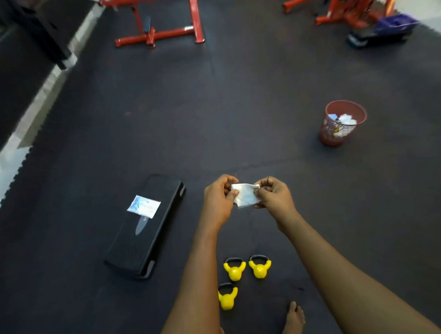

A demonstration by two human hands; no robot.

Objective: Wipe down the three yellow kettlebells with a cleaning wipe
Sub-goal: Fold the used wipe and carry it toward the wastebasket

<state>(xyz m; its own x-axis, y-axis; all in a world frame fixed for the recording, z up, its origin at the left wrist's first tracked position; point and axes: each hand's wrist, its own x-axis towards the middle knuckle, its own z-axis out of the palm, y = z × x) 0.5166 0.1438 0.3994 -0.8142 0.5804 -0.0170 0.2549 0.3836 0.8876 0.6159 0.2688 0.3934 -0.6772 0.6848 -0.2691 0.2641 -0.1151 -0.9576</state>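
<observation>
Nearest the camera: a bare foot [293, 320] on the rubber mat [237, 115], below and behind the right hand.

The three yellow targets stand upright on the mat, below both hands and back toward the person, in the gap between the forearms:
- near kettlebell [226, 296]: closest to the body, and the left forearm covers its left edge.
- middle kettlebell [234, 269] and right kettlebell [260, 266]: side by side, one row further out, black handles up.

Left hand [219, 199] and right hand [272, 193] are held up well clear of the kettlebells. Each pinches one end of the wipe [244, 198], thumb and fingers clamped on it, so the wipe is stretched between them and only partly unfolded.

Judgement: nothing is wiped yet. The next move is down and back toward the body. The right hand sits roughly over the right kettlebell, and the left arm is closest to the near one.

Left of the left hand: step platform [146, 225] with a wipe packet [143, 206] lying on top.
Beyond and right of the right hand: waste bin [342, 122] holding crumpled paper.
Far end: red machine frames [158, 35].
</observation>
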